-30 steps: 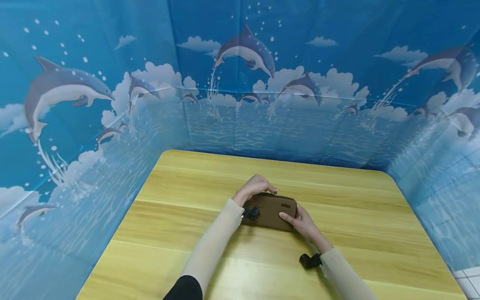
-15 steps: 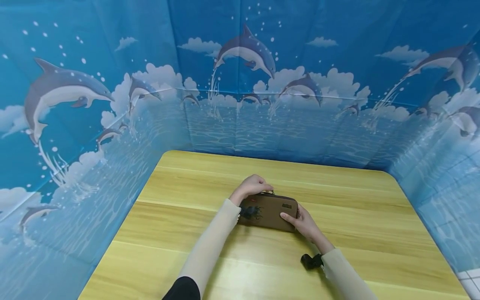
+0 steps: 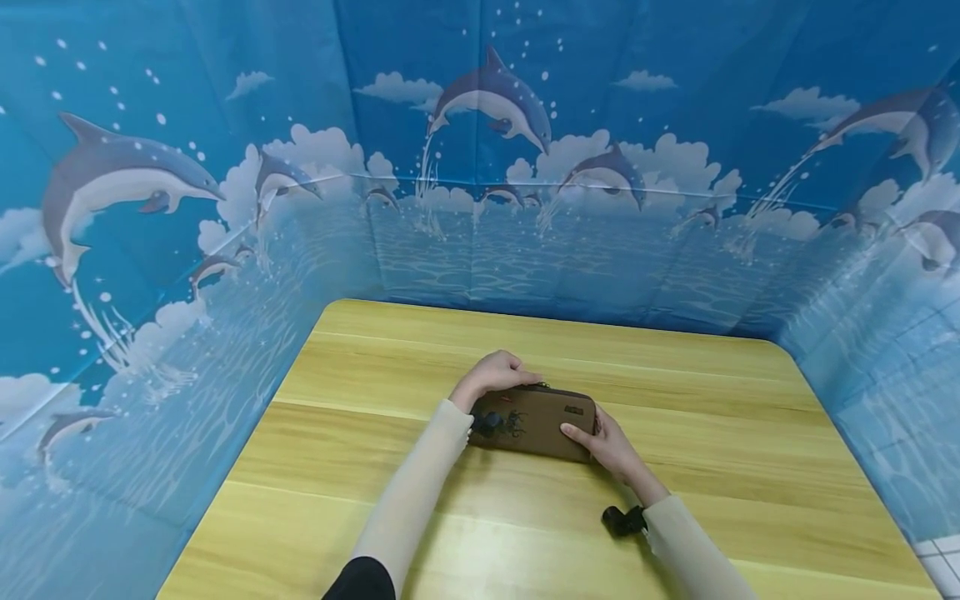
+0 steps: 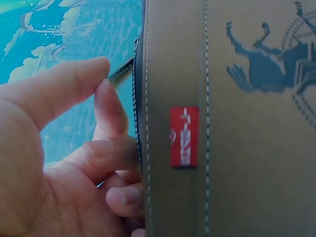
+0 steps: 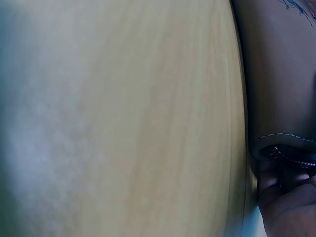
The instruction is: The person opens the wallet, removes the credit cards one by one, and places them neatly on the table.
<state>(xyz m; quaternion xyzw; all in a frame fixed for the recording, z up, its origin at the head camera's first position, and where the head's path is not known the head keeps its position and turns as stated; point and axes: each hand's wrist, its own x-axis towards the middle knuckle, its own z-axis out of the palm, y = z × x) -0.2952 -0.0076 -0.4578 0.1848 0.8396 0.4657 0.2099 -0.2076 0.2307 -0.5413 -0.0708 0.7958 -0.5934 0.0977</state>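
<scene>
Two hands are set on a brown pouch (image 3: 534,422). Its far left edge is pinched at the zipper by the curled left hand (image 3: 496,375); its right end is gripped by the right hand (image 3: 609,448), thumb on top. The pouch is laid flat between them, mid wooden table (image 3: 697,417), ringed by a dolphin-print backdrop (image 3: 187,250).

We cannot see the zipper pull (image 4: 121,75) clearly behind the left hand's (image 3: 492,374) fingers; the right wrist view is blurred.
</scene>
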